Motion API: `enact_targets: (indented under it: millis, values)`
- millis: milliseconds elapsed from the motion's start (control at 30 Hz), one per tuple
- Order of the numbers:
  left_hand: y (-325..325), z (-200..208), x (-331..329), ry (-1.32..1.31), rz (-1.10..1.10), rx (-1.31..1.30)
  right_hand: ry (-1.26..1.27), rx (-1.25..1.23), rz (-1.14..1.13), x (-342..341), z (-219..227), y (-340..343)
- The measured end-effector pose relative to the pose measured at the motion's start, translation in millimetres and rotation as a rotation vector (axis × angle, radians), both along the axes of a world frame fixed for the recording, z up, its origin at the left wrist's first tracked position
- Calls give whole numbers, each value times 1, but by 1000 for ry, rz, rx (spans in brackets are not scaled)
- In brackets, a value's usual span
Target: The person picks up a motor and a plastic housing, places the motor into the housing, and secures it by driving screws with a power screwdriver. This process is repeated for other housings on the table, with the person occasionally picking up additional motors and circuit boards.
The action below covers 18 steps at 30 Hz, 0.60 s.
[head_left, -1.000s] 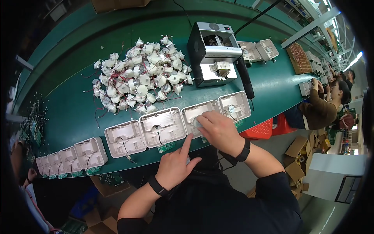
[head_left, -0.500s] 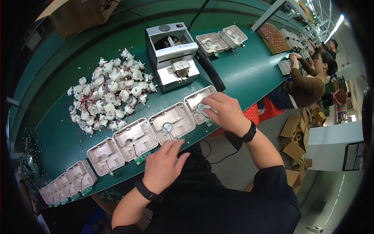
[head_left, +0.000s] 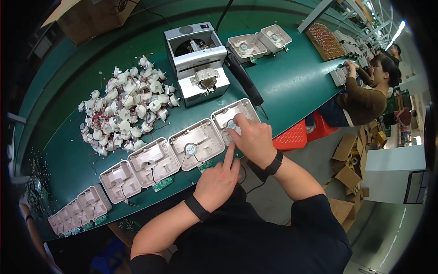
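Observation:
My right hand (head_left: 256, 140) reaches over the rightmost pale plastic housing (head_left: 250, 109) in the row. Its thumb and forefinger close around a small round speaker (head_left: 232, 124) lying in that shell. My left hand (head_left: 218, 181) is just below, nearly meeting the right one, with its forefinger stretched out to the housing's near edge and nothing visible in its grasp. Beside it, another open housing (head_left: 207, 132) holds a wired round speaker (head_left: 190, 149); a green circuit board (head_left: 205, 166) hangs at its front edge.
More housings (head_left: 154, 160) with circuit boards line the bench's front edge leftward. Behind them lie a heap of white wired parts (head_left: 125, 107), a screw feeder machine (head_left: 196, 64) and a black electric screwdriver (head_left: 244, 80). Two housings (head_left: 246, 48) stand farther back. A co-worker (head_left: 365, 93) sits at right.
My left hand has moved right and up to the rightmost housing, its forefinger now extended. My right hand has shifted slightly left and down, staying at the speaker. The view has turned slightly.

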State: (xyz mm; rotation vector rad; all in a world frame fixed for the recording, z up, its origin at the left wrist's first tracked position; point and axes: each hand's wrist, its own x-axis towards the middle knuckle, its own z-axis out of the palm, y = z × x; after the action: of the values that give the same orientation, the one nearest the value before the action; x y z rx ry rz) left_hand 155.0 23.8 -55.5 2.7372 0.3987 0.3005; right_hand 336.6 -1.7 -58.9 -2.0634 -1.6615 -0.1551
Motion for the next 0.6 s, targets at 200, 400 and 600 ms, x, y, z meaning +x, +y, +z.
enact_targets:
  millis: [200,400,600]
  values:
    - [1,-5,-4,-23,3,32,-5,42,-89,-10,-2,2]
    - [0,-8,-8,-2,-7,43,-71,58,-49,-15,-5,-2]
    - [-3,-10,-9,-15,14,31,-150,91,98,-8,9,6]
